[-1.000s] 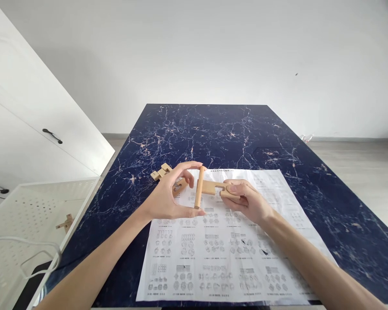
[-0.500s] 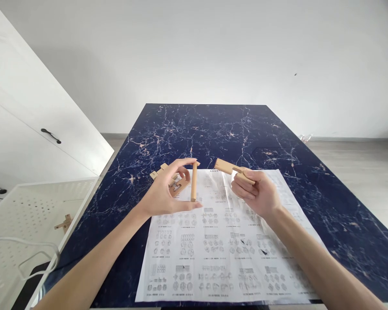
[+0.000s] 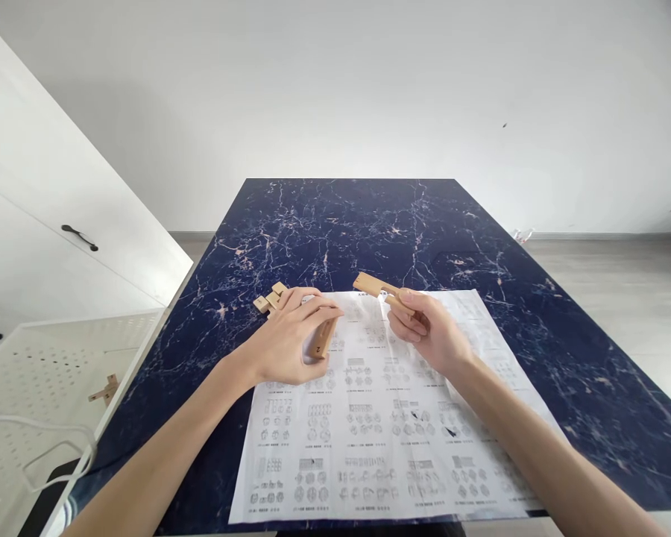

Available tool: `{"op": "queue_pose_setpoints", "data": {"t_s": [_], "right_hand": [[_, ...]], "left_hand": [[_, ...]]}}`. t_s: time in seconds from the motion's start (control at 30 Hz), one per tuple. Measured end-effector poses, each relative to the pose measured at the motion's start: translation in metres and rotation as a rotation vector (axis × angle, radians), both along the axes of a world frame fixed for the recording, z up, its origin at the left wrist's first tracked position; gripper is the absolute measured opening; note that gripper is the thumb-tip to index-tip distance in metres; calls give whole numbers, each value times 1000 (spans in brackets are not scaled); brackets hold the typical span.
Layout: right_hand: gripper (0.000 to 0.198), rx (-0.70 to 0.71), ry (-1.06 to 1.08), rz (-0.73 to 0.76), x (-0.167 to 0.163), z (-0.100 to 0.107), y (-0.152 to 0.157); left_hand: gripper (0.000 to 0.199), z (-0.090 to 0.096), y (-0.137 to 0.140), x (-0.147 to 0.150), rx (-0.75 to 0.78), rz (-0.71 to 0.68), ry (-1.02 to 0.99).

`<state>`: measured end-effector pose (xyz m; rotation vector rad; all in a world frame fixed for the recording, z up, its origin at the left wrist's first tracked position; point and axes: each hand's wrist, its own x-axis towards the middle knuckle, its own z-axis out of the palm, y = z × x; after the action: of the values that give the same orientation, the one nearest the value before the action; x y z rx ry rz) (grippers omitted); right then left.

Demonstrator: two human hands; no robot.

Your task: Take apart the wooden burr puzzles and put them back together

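My left hand [image 3: 294, 335] is closed round a wooden puzzle piece [image 3: 321, 339] marked with a "2", low over the top left of a printed sheet [image 3: 380, 432]. Its fingers hide part of that piece. Between the thumb and fingers of my right hand [image 3: 433, 332] is a notched wooden puzzle piece [image 3: 372, 285], its free end pointing left and up. The two hands are apart. Just beyond my left hand, more wooden pieces [image 3: 268, 298] lie at the sheet's upper left corner, partly covered by that hand.
A dark blue marbled table [image 3: 341, 231] carries the sheet, which shows rows of small diagrams. To the left stands a white perforated basket [image 3: 50, 365] with a wooden piece [image 3: 105, 389] and a white cable [image 3: 39, 421]. Behind it is a white cabinet [image 3: 61, 179].
My left hand has turned palm down, tilting its piece so the numbered face shows. My right hand has moved slightly left with its notched piece. The view has shifted a little.
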<state>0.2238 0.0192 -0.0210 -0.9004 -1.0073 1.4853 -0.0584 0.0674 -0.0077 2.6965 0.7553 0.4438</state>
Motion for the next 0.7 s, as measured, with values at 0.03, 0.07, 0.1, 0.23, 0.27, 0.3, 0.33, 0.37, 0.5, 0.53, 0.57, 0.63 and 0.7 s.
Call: {"op": "queue_pose_setpoints", "data": {"t_s": [0.03, 0.07, 0.1, 0.23, 0.27, 0.3, 0.33, 0.37, 0.5, 0.53, 0.57, 0.63, 0.7], "right_hand": [[51, 0, -4, 1, 0, 0, 0], [51, 1, -8, 1, 0, 0, 0], [51, 2, -13, 1, 0, 0, 0], [51, 4, -31, 7, -1, 0, -1], [51, 5, -35, 10, -1, 1, -1], [51, 7, -39, 12, -1, 1, -1], [51, 9, -43, 14, -1, 1, -1], [51, 12, -47, 15, -1, 1, -1], [52, 27, -75, 30, -2, 3, -2], [52, 29, -81, 34, -2, 3, -2], [51, 33, -90, 39, -2, 3, -3], [48, 44, -130, 54, -3, 3, -4], [45, 61, -193, 66, -4, 3, -6]], "left_hand": [[73, 0, 0, 0, 7, -4, 11], [71, 0, 0, 0, 12, -8, 21], [69, 0, 0, 0, 17, -10, 28], [61, 2, 0, 0, 61, -16, 6], [58, 2, 0, 0, 80, -19, -5], [56, 3, 0, 0, 98, -23, -14], [53, 3, 0, 0, 113, -28, -22], [52, 2, 0, 0, 123, -32, -27], [57, 0, 1, -2, 140, -34, -27], [58, 0, 1, -2, 143, -34, -26], [60, 0, 2, -2, 145, -32, -26], [62, 1, 2, -2, 146, -28, -27], [64, 2, 1, -2, 147, -21, -30]]}}
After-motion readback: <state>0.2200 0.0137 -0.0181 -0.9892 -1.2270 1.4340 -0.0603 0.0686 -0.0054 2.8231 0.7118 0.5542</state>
